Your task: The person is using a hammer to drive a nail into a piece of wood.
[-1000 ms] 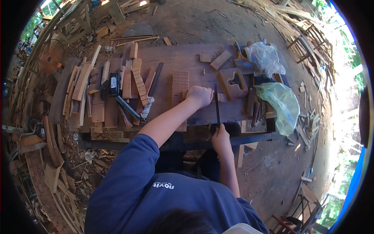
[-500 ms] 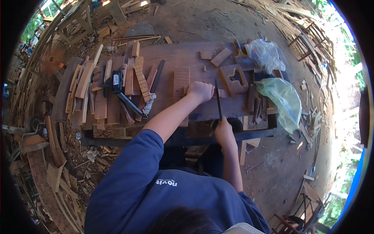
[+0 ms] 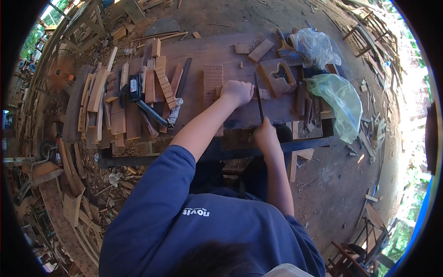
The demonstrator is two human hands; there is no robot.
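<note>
My left hand (image 3: 237, 93) is closed over a small light wood piece (image 3: 264, 94), pressing it down on the workbench (image 3: 194, 104). One end of the piece sticks out to the right, past my knuckles. In my right hand (image 3: 266, 137), at the bench's near edge, is a long thin dark blade (image 3: 258, 97), gripped at its near end. It points away from me and crosses the wood piece just right of my left hand. Whether it is a saw or a file I cannot tell. Behind my left hand lies a grooved wooden block (image 3: 213, 76).
To the left lie several wooden strips (image 3: 161, 81) and a black-headed tool (image 3: 134, 87) with a bluish handle. On the right are a block with a cut-out (image 3: 278, 76), a brush (image 3: 287, 48), a clear plastic bag (image 3: 314, 48) and a greenish bag (image 3: 339, 104). Wood scraps (image 3: 369, 134) litter the ground.
The whole view has tilted, so the bench sits higher in the picture. Both hands keep their grips and nearly the same places on the bench; any movement of the blade is slight.
</note>
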